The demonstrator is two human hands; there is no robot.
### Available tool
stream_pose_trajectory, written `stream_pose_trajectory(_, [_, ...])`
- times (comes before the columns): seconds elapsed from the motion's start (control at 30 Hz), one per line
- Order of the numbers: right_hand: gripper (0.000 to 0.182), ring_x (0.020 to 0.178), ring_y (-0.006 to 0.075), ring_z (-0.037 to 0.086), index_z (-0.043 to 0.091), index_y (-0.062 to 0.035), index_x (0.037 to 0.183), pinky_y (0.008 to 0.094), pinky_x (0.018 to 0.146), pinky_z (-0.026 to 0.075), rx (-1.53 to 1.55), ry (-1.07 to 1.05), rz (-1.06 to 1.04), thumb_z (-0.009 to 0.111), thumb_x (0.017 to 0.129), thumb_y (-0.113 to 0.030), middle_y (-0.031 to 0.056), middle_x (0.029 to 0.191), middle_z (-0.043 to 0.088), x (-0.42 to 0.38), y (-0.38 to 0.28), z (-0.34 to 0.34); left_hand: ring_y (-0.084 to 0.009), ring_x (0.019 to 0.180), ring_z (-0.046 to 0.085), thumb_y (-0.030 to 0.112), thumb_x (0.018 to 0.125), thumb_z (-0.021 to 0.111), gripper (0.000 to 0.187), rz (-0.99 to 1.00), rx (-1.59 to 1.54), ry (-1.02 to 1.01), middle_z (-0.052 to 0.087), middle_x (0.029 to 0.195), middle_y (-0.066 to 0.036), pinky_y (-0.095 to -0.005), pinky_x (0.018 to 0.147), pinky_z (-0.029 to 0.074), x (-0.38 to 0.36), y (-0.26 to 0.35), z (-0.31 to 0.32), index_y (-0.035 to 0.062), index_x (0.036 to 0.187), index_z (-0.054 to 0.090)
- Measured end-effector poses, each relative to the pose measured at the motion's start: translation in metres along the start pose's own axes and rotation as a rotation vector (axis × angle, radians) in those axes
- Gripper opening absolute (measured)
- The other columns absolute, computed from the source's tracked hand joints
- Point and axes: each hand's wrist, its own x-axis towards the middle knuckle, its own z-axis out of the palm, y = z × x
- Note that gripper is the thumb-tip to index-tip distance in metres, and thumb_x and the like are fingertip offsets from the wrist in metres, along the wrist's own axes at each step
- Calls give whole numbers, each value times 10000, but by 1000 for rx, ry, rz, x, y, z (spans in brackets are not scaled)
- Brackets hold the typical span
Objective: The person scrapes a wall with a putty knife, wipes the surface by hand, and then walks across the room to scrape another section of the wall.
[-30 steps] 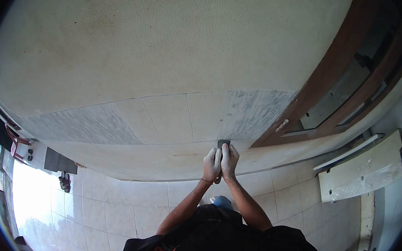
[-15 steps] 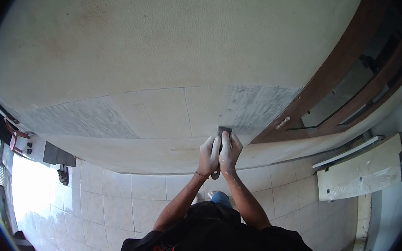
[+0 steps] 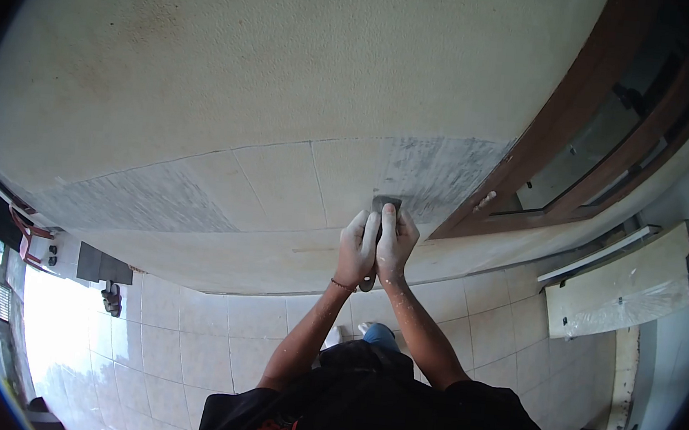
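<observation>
Both hands are wrapped round one scraper (image 3: 386,203), its dark flat blade pointing up against the wall (image 3: 243,59). My left hand (image 3: 357,245) closes on the handle from the left, white dust on its fingers. From the right, my right hand (image 3: 396,244) grips it too, with a thumb or finger up near the blade. The rounded handle end shows below, between the wrists. Just above and right of the blade lies a grey, scraped-looking patch (image 3: 442,174) of wall. A second grey patch (image 3: 141,197) spreads to the left, with paler marked-off wall between them.
A brown wooden door frame (image 3: 519,181) with glass borders the wall on the right. Beyond it leans a plastic-wrapped pale panel (image 3: 621,284). Tiled floor (image 3: 194,341) runs below, with sandals (image 3: 112,299) and a red chair (image 3: 27,236) at left.
Both hands and the scraper have moved slightly up the wall, the blade now higher along the lower left side of the right grey patch. The grip looks the same.
</observation>
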Motion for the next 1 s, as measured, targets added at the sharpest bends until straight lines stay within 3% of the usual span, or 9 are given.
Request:
stream_pose_trajectory(0.07, [322, 630, 37, 387, 496, -22, 700, 244, 536, 335, -15, 17, 2, 559, 980, -168, -52, 641, 484, -9, 23, -7, -59, 712, 379, 192, 1022, 464, 310, -15, -22, 34, 411, 686, 6, -274, 568, 361, -16, -45, 5, -7, 785, 466])
stream_pose_trajectory(0.17, [324, 632, 36, 386, 494, -19, 699, 247, 532, 333, -69, 20, -1, 562, 979, -168, -54, 641, 478, -6, 23, -5, -86, 681, 382, 187, 1009, 477, 302, 17, -24, 73, 424, 665, -75, -302, 563, 369, -10, -43, 6, -27, 795, 476])
stream_pose_trajectory(0.23, [326, 635, 34, 387, 494, -17, 695, 248, 530, 332, -161, 0, -43, 565, 977, -163, -53, 641, 475, 5, -22, 5, -125, 636, 379, 192, 995, 500, 299, 45, 4, 82, 439, 646, -176, -347, 549, 382, 3, 12, 2, -47, 816, 490])
stream_pose_trajectory(0.4, [324, 636, 33, 390, 504, -10, 687, 245, 536, 340, -61, 4, -19, 566, 974, -146, -49, 640, 490, 0, -7, 0, -151, 616, 373, 192, 992, 500, 301, 35, 19, 78, 435, 644, -180, -354, 555, 381, -2, 1, 6, -50, 813, 483])
stream_pose_trajectory(0.53, [332, 627, 33, 391, 497, -21, 677, 245, 529, 339, -73, 34, -6, 572, 973, -151, -52, 635, 489, -3, 5, -2, -78, 709, 386, 213, 1022, 460, 334, -5, -34, 59, 440, 693, -31, -295, 582, 371, -7, -19, 7, -25, 788, 468])
stream_pose_trajectory(0.67, [375, 619, 29, 381, 457, -39, 656, 244, 516, 319, 11, -32, -7, 589, 972, -191, -54, 627, 477, 19, -59, 18, -80, 692, 376, 216, 1013, 479, 333, 45, -72, 31, 414, 666, -52, -301, 565, 367, 21, 40, 3, -27, 786, 455])
stream_pose_trajectory(0.77, [362, 618, 29, 380, 471, -37, 665, 242, 521, 324, -55, 8, -58, 580, 975, -188, -54, 633, 481, 7, -19, 7, -121, 650, 352, 191, 986, 512, 302, 9, 25, 64, 398, 648, -179, -345, 540, 370, 8, 11, 3, -49, 806, 473])
stream_pose_trajectory(0.9, [341, 620, 34, 385, 492, -23, 680, 247, 526, 335, -42, 53, 23, 571, 975, -172, -58, 646, 480, -13, 40, -10, -140, 617, 361, 204, 991, 504, 305, -7, 10, 87, 410, 628, -191, -365, 533, 380, -17, -50, 9, -45, 815, 497])
stream_pose_trajectory(1.0, [318, 658, 30, 420, 522, -37, 683, 232, 559, 351, -85, -17, 35, 567, 975, -156, -61, 683, 514, 4, -6, -2, -129, 614, 366, 203, 990, 509, 303, 32, 65, 78, 423, 627, -191, -361, 525, 376, 3, 14, 1, -44, 816, 501])
